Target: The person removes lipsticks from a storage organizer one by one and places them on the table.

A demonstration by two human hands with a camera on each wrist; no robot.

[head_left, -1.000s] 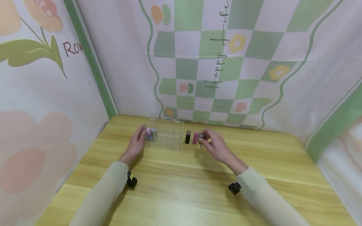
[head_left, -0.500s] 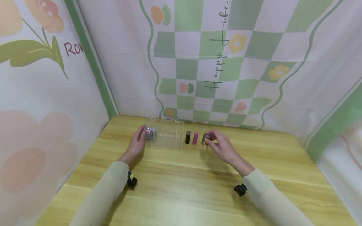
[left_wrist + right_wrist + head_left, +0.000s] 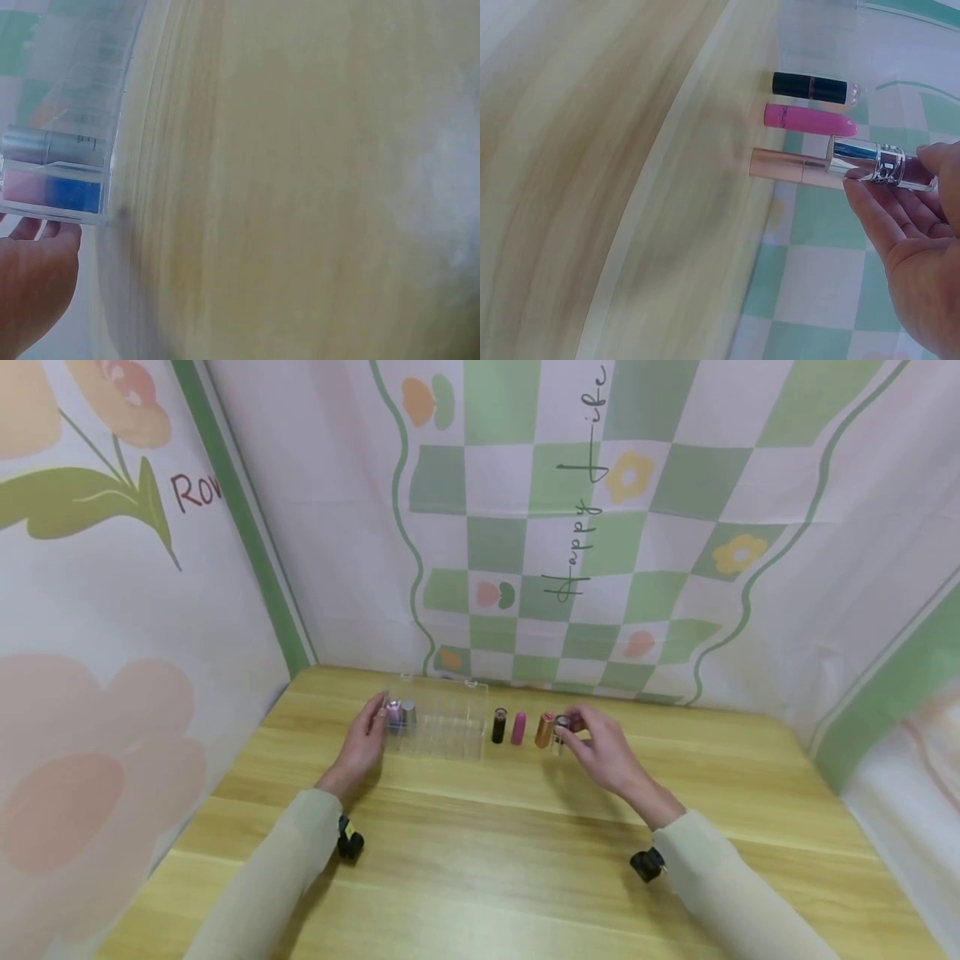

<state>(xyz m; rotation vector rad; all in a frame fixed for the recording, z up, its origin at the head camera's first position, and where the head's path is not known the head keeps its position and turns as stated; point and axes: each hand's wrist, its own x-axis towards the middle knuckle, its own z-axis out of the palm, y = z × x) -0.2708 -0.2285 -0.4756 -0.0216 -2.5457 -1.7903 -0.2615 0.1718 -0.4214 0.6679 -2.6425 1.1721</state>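
Note:
My left hand (image 3: pixel 362 745) rests against the left end of a clear plastic divided box (image 3: pixel 448 735), its fingers (image 3: pixel 69 234) touching the end wall in the left wrist view. Inside that end stand a pink-and-blue tube (image 3: pixel 52 189) and a silver tube (image 3: pixel 56 145). With fingertips and thumb, my right hand (image 3: pixel 600 747) pinches a lipstick (image 3: pixel 870 160) with a shiny silver base and a clear top, raised off the table. Just left of it a rose-gold lipstick (image 3: pixel 544 730) stands upright, overlapped by the held one in the right wrist view.
Between the box and the rose-gold lipstick stand a black lipstick (image 3: pixel 498 727) and a bright pink one (image 3: pixel 518 728), in a row on the wooden table (image 3: pixel 480 860). A green-and-white checked curtain (image 3: pixel 562 527) hangs behind the table's far edge.
My right hand has moved right with the silver-based lipstick, past the rose-gold lipstick, which now shows uncovered in the head view. My left hand and the box have stayed put.

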